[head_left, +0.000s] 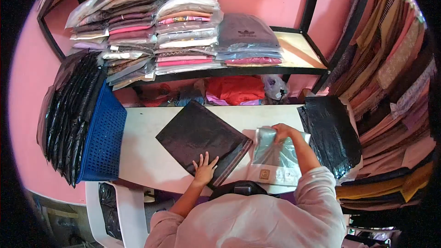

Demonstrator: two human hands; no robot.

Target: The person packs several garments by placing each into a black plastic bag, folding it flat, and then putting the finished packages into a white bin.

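Steady black bag [200,133] at centre under spread-fingered left hand [205,169], gripping clear packet [277,157] right of centre with closed-fingered right hand [283,132].

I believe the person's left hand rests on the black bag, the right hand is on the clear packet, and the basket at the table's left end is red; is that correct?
Not quite: the head view shows the basket is blue, not red. The left hand does rest on the black bag, and the right hand is on the clear packet.
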